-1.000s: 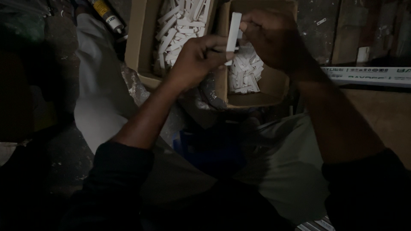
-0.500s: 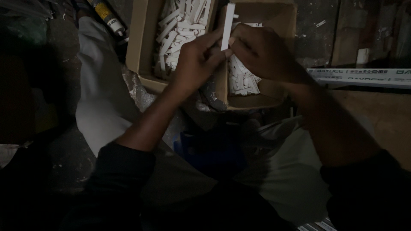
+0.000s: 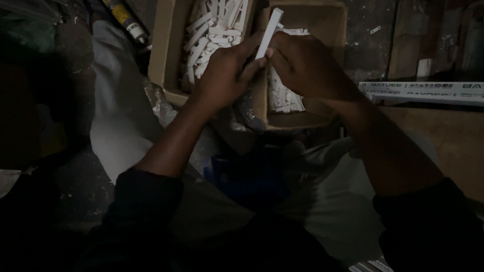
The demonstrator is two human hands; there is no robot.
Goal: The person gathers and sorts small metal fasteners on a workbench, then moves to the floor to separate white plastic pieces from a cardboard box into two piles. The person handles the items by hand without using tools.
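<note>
A long white plastic strip (image 3: 268, 31) is pinched between both hands above two cardboard boxes. My left hand (image 3: 224, 75) grips its lower end from the left, and my right hand (image 3: 302, 65) closes on it from the right. The left cardboard box (image 3: 161, 55) is heaped with several similar white pieces (image 3: 214, 30). The right cardboard box (image 3: 322, 22) holds a smaller heap of white pieces (image 3: 282, 95), partly hidden under my right hand.
A sealant tube (image 3: 126, 20) lies at the upper left. A long white printed carton (image 3: 423, 91) rests on the right over a brown board (image 3: 443, 141). Pale cloth (image 3: 113, 126) and a blue object (image 3: 247, 176) lie below the boxes. The surroundings are dark.
Both hands have shifted slightly left and downward in view, closing together on the white strip. The strip has tilted so its top leans right.
</note>
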